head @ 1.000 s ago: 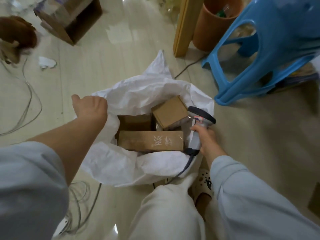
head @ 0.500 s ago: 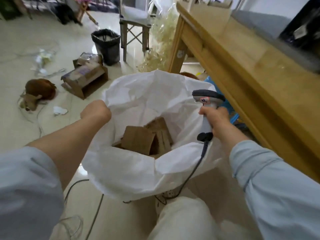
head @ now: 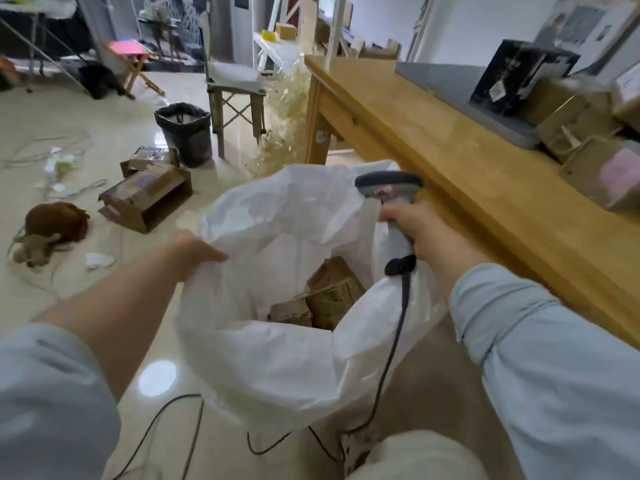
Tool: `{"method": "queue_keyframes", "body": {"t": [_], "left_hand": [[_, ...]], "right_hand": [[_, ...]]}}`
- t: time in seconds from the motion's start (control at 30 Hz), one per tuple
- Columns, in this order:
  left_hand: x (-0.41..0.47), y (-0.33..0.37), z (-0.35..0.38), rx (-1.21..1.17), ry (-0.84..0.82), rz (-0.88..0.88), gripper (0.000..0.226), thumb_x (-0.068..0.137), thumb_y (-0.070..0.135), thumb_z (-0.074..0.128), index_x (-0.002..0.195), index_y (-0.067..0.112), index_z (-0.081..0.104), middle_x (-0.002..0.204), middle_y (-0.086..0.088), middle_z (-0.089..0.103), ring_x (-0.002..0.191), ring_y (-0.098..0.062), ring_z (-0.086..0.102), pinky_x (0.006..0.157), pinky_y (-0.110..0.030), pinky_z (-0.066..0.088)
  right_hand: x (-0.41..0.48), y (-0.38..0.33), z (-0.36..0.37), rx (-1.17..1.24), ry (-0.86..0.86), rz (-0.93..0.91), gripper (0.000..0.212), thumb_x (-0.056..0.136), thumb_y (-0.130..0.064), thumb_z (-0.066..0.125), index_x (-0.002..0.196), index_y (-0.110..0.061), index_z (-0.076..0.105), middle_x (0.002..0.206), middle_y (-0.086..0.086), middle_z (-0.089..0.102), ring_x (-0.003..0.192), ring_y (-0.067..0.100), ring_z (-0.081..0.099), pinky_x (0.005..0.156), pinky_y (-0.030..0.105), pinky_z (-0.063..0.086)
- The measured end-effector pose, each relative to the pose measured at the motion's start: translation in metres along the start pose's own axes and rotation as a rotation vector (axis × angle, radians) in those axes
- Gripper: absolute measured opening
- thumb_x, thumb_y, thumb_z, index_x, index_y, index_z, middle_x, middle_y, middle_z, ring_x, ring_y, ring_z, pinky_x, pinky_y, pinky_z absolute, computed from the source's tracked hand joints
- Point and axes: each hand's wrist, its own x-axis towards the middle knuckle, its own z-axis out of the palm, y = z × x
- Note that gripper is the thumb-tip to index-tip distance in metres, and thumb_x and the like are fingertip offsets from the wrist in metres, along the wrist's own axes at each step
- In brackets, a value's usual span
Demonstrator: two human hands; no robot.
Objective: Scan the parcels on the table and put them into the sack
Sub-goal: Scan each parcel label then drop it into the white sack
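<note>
The left hand (head: 194,251) grips the near-left rim of the white sack (head: 277,358), fingers clamped on the fabric. The right hand (head: 412,226) has its fingers wrapped round the grey handle of the scanner (head: 388,188) at the sack's right rim, with the black cable (head: 398,323) trailing down to the floor. Several cardboard parcels (head: 332,289) lie tumbled in the bottom of the sack, which stands on the floor just beside the wooden bench (head: 467,174); more brown boxes (head: 571,123) sit on the bench at the far right, near a black box (head: 519,74).
</note>
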Motion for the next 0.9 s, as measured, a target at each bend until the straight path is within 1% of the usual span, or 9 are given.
{"method": "queue_keyframes", "body": {"t": [0.1, 0.2, 0.33, 0.5, 0.57, 0.63, 0.7, 0.77, 0.9], "left_hand": [[0.014, -0.062, 0.048, 0.189, 0.065, -0.010, 0.028, 0.067, -0.012, 0.075, 0.092, -0.015, 0.063, 0.098, -0.029, 0.064, 0.099, -0.045, 0.062, 0.078, -0.047, 0.053], [0.025, -0.104, 0.079, 0.302, 0.088, 0.019, 0.006, 0.074, -0.013, 0.059, 0.069, -0.011, 0.061, 0.088, -0.037, 0.062, 0.097, -0.048, 0.062, 0.067, -0.043, 0.045], [0.030, -0.108, 0.100, 0.321, 0.087, 0.102, 0.021, 0.081, -0.003, 0.059, 0.099, -0.004, 0.070, 0.102, -0.028, 0.067, 0.097, -0.039, 0.065, 0.079, -0.042, 0.050], [0.021, -0.091, 0.123, 0.473, 0.005, 0.093, 0.045, 0.080, 0.004, 0.067, 0.124, 0.004, 0.057, 0.121, -0.021, 0.056, 0.105, -0.037, 0.058, 0.085, -0.039, 0.049], [0.016, -0.089, 0.132, 0.554, -0.001, 0.098, 0.065, 0.082, 0.006, 0.066, 0.141, 0.021, 0.042, 0.141, -0.019, 0.033, 0.124, -0.038, 0.043, 0.102, -0.043, 0.042], [0.013, -0.085, 0.141, 0.805, 0.067, 0.181, 0.066, 0.087, 0.007, 0.060, 0.143, 0.034, 0.039, 0.155, -0.017, 0.008, 0.144, -0.037, 0.009, 0.116, -0.050, 0.020], [0.015, -0.078, 0.151, 1.014, 0.079, 0.289, 0.061, 0.089, 0.010, 0.058, 0.140, 0.039, 0.043, 0.159, -0.017, -0.005, 0.146, -0.035, -0.015, 0.116, -0.056, -0.001], [0.018, -0.070, 0.159, 1.140, 0.044, 0.375, 0.056, 0.089, 0.021, 0.060, 0.139, 0.039, 0.044, 0.160, -0.015, 0.000, 0.146, -0.035, -0.014, 0.114, -0.058, -0.008], [0.013, -0.060, 0.177, 1.247, -0.159, 0.624, 0.047, 0.092, 0.039, 0.056, 0.138, 0.036, 0.047, 0.149, 0.000, 0.037, 0.146, -0.021, 0.015, 0.118, -0.048, -0.010]], "right_hand": [[0.003, 0.075, 0.019, -0.074, -0.032, 0.166, 0.051, 0.079, -0.006, 0.068, 0.127, -0.006, 0.049, 0.117, 0.012, 0.058, 0.108, 0.032, 0.056, 0.092, 0.041, 0.048], [-0.002, 0.138, 0.029, -0.108, -0.048, 0.260, 0.042, 0.078, -0.005, 0.069, 0.116, -0.013, 0.055, 0.116, 0.011, 0.061, 0.108, 0.031, 0.055, 0.095, 0.044, 0.048], [0.001, 0.161, 0.023, -0.093, -0.071, 0.354, 0.032, 0.082, -0.013, 0.068, 0.111, -0.012, 0.055, 0.096, 0.009, 0.062, 0.096, 0.029, 0.062, 0.091, 0.047, 0.052], [0.007, 0.164, 0.008, -0.005, -0.054, 0.411, 0.029, 0.083, -0.016, 0.064, 0.107, 0.001, 0.060, 0.083, 0.020, 0.071, 0.061, 0.027, 0.069, 0.059, 0.034, 0.058], [0.007, 0.167, 0.003, 0.018, -0.042, 0.460, 0.027, 0.083, -0.014, 0.063, 0.104, 0.004, 0.060, 0.080, 0.021, 0.071, 0.057, 0.026, 0.066, 0.054, 0.031, 0.055], [0.005, 0.173, -0.001, 0.058, -0.037, 0.519, 0.028, 0.083, -0.011, 0.063, 0.105, 0.005, 0.058, 0.080, 0.022, 0.070, 0.056, 0.025, 0.063, 0.051, 0.029, 0.053], [0.004, 0.183, -0.003, 0.122, -0.020, 0.573, 0.028, 0.082, -0.006, 0.061, 0.107, 0.006, 0.056, 0.078, 0.023, 0.068, 0.053, 0.024, 0.061, 0.047, 0.028, 0.052], [0.005, 0.192, -0.004, 0.167, 0.001, 0.602, 0.018, 0.084, -0.001, 0.057, 0.101, 0.004, 0.056, 0.075, 0.021, 0.065, 0.053, 0.022, 0.058, 0.049, 0.029, 0.051], [0.009, 0.202, -0.006, 0.239, 0.003, 0.631, 0.009, 0.080, 0.003, 0.055, 0.090, 0.002, 0.056, 0.072, 0.021, 0.064, 0.051, 0.021, 0.055, 0.053, 0.032, 0.049]]}}
